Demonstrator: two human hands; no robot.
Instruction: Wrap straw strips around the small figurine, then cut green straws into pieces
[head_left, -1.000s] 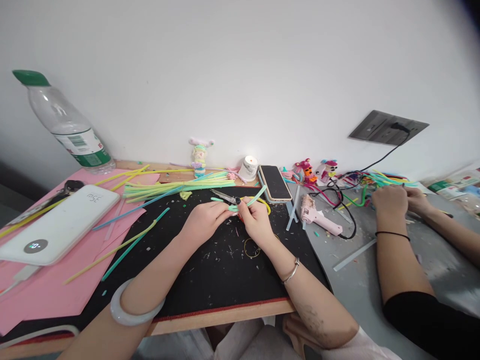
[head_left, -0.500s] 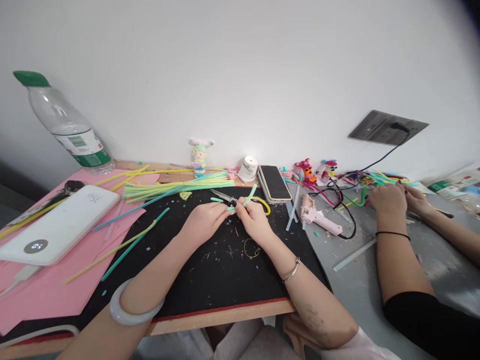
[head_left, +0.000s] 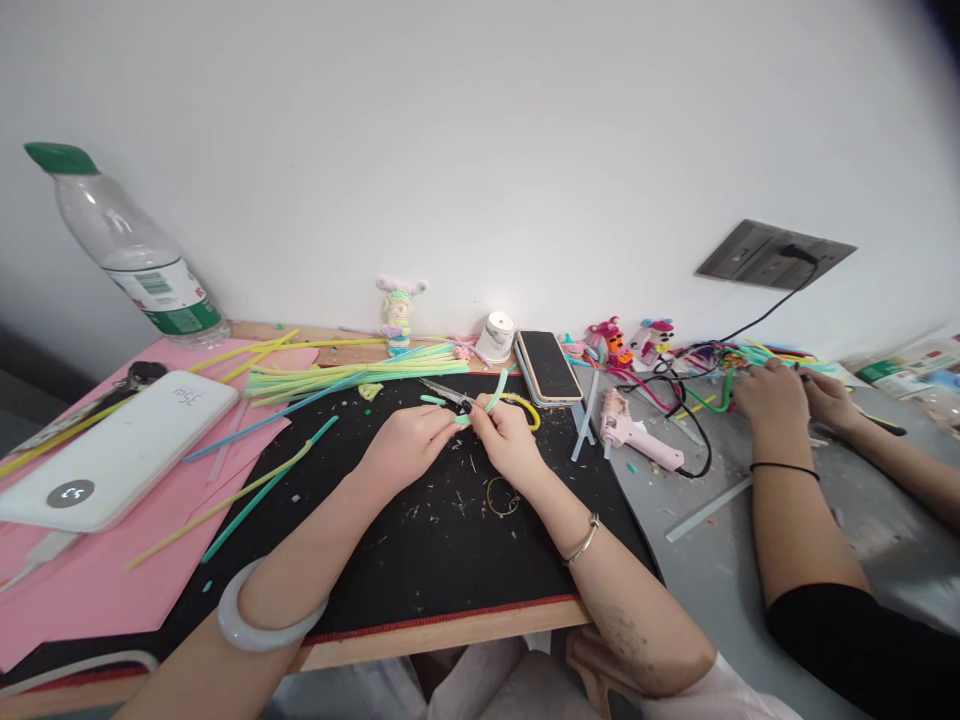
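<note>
A short mint-green pipe cleaner [head_left: 497,390] is pinched between my two hands over the black mat [head_left: 420,550]. My left hand [head_left: 409,443] is closed on its lower part, and a short end sticks out past the fingers. With thumb and fingers pressed together, my right hand [head_left: 510,440] grips it too, and its other end stands up and bends. Scissors with a yellow handle [head_left: 534,412] lie just beyond the right hand, blades pointing left; whether the fingers also hold them I cannot tell. Behind is a bundle of pale green and yellow pipe cleaners [head_left: 337,378].
A phone [head_left: 551,366], a white cup [head_left: 496,338] and a pipe-cleaner doll [head_left: 397,318] stand along the back. A pink glue gun [head_left: 641,440] lies right, near a co-worker's hands [head_left: 776,398]. Left are a power bank [head_left: 127,450] and a bottle [head_left: 142,250].
The upright end of the pipe cleaner has shifted slightly left. My hands stay almost in place. The co-worker's hand has moved slightly.
</note>
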